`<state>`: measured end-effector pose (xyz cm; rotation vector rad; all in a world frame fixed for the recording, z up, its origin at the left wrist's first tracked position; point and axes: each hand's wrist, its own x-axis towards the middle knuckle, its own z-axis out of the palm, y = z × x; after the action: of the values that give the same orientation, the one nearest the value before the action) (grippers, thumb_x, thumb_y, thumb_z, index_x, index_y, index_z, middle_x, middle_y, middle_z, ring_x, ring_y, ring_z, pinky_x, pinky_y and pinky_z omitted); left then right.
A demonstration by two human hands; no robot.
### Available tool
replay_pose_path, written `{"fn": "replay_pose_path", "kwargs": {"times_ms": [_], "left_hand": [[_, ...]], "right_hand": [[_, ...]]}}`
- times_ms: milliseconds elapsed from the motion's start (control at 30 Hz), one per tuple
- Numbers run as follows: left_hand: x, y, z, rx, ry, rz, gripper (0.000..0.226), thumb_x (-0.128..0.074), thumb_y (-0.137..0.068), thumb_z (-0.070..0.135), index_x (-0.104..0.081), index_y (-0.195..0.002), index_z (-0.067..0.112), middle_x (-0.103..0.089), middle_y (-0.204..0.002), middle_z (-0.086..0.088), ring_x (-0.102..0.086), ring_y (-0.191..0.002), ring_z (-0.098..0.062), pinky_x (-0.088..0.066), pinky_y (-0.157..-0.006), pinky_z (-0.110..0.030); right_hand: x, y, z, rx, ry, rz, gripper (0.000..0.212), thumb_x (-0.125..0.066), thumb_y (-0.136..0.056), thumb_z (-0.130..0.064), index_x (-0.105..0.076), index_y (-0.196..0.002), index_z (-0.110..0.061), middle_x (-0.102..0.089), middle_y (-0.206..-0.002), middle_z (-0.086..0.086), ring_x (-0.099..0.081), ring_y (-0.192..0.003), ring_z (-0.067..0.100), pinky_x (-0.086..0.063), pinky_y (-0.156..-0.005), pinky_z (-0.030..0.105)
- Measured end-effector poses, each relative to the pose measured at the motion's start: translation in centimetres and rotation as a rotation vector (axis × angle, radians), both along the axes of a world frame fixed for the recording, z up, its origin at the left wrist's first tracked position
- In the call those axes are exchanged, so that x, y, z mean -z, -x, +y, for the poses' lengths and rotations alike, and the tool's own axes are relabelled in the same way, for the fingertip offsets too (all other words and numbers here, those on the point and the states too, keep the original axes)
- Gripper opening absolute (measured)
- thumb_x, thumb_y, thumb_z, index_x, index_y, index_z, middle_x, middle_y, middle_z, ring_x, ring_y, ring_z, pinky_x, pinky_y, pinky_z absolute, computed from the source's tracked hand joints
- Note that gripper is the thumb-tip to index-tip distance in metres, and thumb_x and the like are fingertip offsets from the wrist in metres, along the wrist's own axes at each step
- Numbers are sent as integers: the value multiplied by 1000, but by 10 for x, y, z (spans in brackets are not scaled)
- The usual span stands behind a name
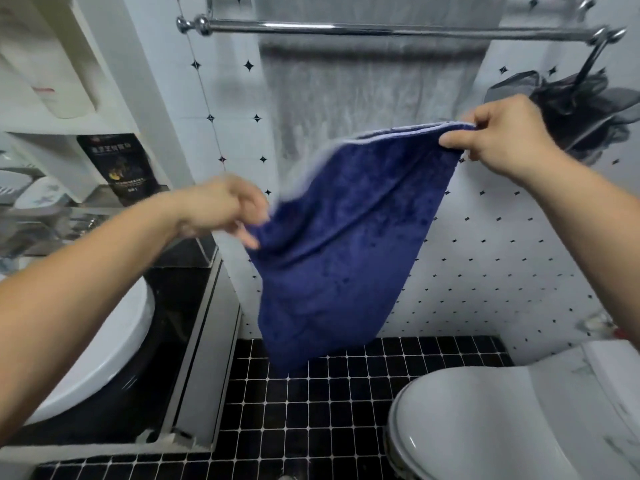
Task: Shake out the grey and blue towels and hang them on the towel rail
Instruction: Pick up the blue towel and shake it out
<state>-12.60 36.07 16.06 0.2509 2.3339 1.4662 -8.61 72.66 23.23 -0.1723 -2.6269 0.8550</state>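
The blue towel point(341, 244) hangs in the air in front of the tiled wall, below the chrome towel rail point(381, 29). My right hand point(498, 133) pinches its upper right corner, raised high. My left hand point(221, 206), blurred by motion, grips the towel's left edge lower down. The towel slopes from upper right to lower left and its bottom dangles free. The grey towel point(367, 84) hangs over a bar at the back of the rail, spread flat against the wall behind the blue one.
A white basin point(104, 355) on a dark counter stands at the lower left, with shelves of bottles above it. A toilet point(491, 420) with its lid down is at the lower right. A dark bath sponge point(571, 105) hangs from the rail's right end. The floor has black tiles.
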Motion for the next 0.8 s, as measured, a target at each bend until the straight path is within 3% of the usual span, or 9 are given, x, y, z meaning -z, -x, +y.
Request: {"fn": "replay_pose_path", "kwargs": {"times_ms": [33, 67, 167, 200, 367, 433, 500, 667, 800], "left_hand": [[2, -9, 4, 130, 4, -58, 16, -56, -88, -12, -59, -79, 1, -59, -69, -9, -64, -56, -16, -60, -58, -30], [-1, -9, 6, 90, -66, -43, 15, -58, -87, -9, -58, -78, 3, -56, -70, -8, -62, -57, -14, -60, -57, -29], [-19, 17, -9, -493, -307, 131, 25, -53, -92, -6, -52, -73, 11, -53, -82, -4, -59, -73, -16, -54, -43, -20], [-24, 25, -15, -572, -328, 167, 26, -53, -93, -5, -50, -73, 12, -51, -82, -3, -58, -75, -17, -53, -43, -19], [-19, 47, -21, -571, -265, 257, 19, -60, -91, 0, -54, -76, 10, -51, -80, -4, -59, -69, -18, -59, -56, -23], [-18, 51, -19, -565, -280, 257, 7, -62, -89, -1, -61, -89, 6, -57, -89, -9, -63, -75, -22, -60, -59, -24], [-19, 54, -17, -542, -278, 246, 14, -63, -88, -2, -63, -102, -1, -60, -97, -14, -64, -80, -25, -60, -58, -23], [-34, 57, -14, -503, -259, 301, 15, -60, -89, -5, -59, -79, 6, -55, -82, -9, -59, -71, -21, -57, -51, -19], [-37, 62, -17, -493, -243, 358, 20, -58, -91, -6, -57, -76, 9, -52, -77, -6, -57, -70, -19, -59, -55, -23]], "right_hand": [[3, 1, 2, 41, 0, -9, 25, -79, -76, -29, -65, -67, -11, -58, -59, 11, -44, -35, 5, -31, -34, 10], [6, 2, 2, 58, -3, -29, 24, -78, -77, -28, -65, -66, -11, -59, -59, 11, -44, -30, 3, -32, -34, 12], [15, 2, 3, 59, 10, -49, 28, -79, -76, -30, -61, -60, -17, -60, -58, 11, -46, -35, 4, -36, -45, 24], [16, 2, 3, 56, 33, -43, 29, -80, -76, -31, -60, -58, -19, -60, -58, 10, -46, -40, 8, -36, -48, 24], [9, 3, 6, 45, 63, -72, 24, -79, -77, -30, -66, -70, -11, -56, -60, 9, -44, -38, 7, -34, -44, 20], [9, 4, 10, 46, 88, -82, 23, -80, -77, -25, -65, -73, -7, -53, -60, 10, -43, -47, 14, -34, -47, 24], [6, 4, 17, 17, 93, -97, 25, -79, -78, -20, -60, -65, -10, -51, -58, 8, -41, -49, 16, -34, -49, 26], [-5, -3, 29, -90, 178, -139, 16, -78, -77, -13, -66, -74, -4, -57, -61, 10, -44, -42, 6, -35, -40, 15], [-17, -14, 47, -217, 174, -291, 13, -80, -71, -15, -71, -67, -8, -65, -61, 10, -51, -53, 14, -35, -54, 26]]}}
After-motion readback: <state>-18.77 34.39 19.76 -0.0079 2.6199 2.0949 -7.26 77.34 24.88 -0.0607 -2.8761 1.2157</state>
